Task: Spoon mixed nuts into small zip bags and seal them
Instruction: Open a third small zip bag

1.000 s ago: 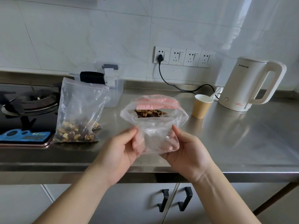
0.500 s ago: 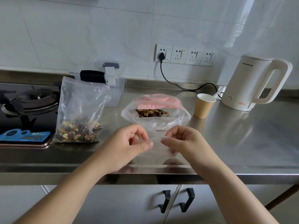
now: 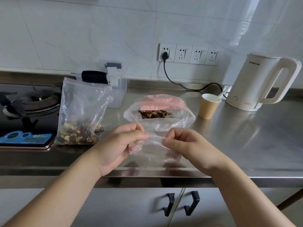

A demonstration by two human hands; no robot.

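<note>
I hold a small clear zip bag (image 3: 154,145) over the front of the steel counter (image 3: 246,145). My left hand (image 3: 121,143) pinches its top edge on the left, and my right hand (image 3: 183,145) pinches it on the right. Behind it lies a larger open bag with a pink zip strip (image 3: 159,110), mixed nuts showing inside. To the left stands a tall clear bag (image 3: 80,112) with nuts in its bottom. A paper cup (image 3: 207,107) with a white spoon handle (image 3: 222,94) sticking out sits at the right.
A white electric kettle (image 3: 255,82) stands at the far right, its cord plugged into the wall sockets (image 3: 188,54). A clear lidded container (image 3: 113,82) sits behind the tall bag. A gas hob (image 3: 31,102) and a blue phone (image 3: 24,138) are at the left.
A second ago both hands cupped the small bag from below. They have since moved up to its top edge and now pinch it from both sides; the bag hangs lower.
</note>
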